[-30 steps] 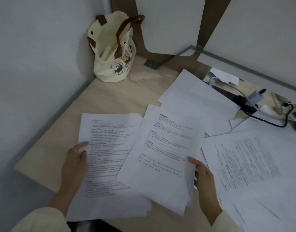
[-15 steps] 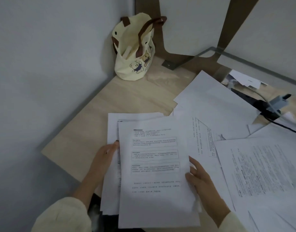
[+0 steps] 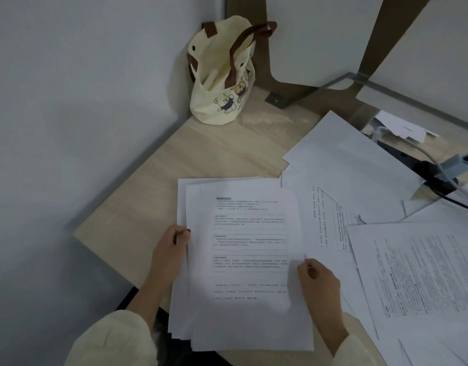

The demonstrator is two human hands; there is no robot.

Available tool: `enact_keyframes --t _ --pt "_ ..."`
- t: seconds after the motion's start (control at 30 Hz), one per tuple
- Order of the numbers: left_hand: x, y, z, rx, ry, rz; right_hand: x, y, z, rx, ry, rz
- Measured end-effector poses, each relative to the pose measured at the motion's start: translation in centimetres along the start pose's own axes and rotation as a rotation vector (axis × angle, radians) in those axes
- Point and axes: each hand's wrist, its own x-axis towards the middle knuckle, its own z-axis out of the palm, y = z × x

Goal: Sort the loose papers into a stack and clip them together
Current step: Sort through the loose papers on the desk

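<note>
Cream cloth bag [image 3: 222,75] with brown handles and a bear print stands upright at 12 o'clock on the wooden desk [image 3: 201,159], in the corner against the wall. Its mouth is open. A pale flat piece leans inside; what it is cannot be read.

Stack [image 3: 243,260] of white papers lies at the middle of the view on the near part of the desk, with its lower end hanging past the desk edge toward the person. The top sheet is printed, text upright to the viewer. Edges are not squared: lower sheets stick out at 9 and 12 o'clock.

Left hand [image 3: 172,249] is at 9 o'clock of the stack, fingers curled around its left edge, grasping it. Right hand [image 3: 317,278] is at 4 o'clock of the stack, thumb and fingers pinching its right edge. The stack sits between the two hands.

Loose sheets [image 3: 425,273], printed and skewed, overlap at 3 o'clock of the stack; one runs under the stack's right side. Blank sheets [image 3: 346,159] lie at 1 o'clock. A grey plug [image 3: 455,165] and a black cable [image 3: 455,199] sit at 2 o'clock, beyond the sheets.
</note>
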Motion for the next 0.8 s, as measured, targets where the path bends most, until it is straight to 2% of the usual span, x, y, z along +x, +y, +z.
enact_keyframes --t 0.3,0.43,0.6,0.8 --pt "0.5 0.3 -0.6 0.009 0.061 0.001 1.0 1.7 -2.8 0.035 0.098 0.081" --pt "0.1 0.7 -0.2 -0.080 0.105 -0.009 0.9 1.0 -1.9 0.017 0.007 0.054" --pt "-1.0 1.6 0.5 -0.267 0.067 -0.031 0.7 -0.3 0.8 -0.006 -0.113 -0.038" --pt "-0.3 0.6 0.3 -0.160 -0.007 -0.065 0.1 -1.7 2.2 -0.002 -0.340 -0.115"
